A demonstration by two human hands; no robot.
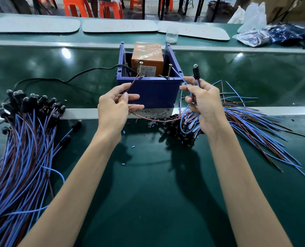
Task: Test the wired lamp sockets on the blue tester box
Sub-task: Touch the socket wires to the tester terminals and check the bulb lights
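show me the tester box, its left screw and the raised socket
tester box (pixel 153 93): head view, blue front wall
left screw (pixel 140 68): head view, mid shaft
socket (pixel 196 73): head view, black body

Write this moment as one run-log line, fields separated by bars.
step: testing | left hand: pinches brown wire at left screw | right hand: grips lamp socket, blue wire at right screw

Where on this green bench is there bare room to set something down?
Mostly bare green mat lies between the person's forearms, bordered by the left wire bundle and the right socket pile. The shiny green belt beside the blue tester box is also free. Its front is crowded with loose bulbs.
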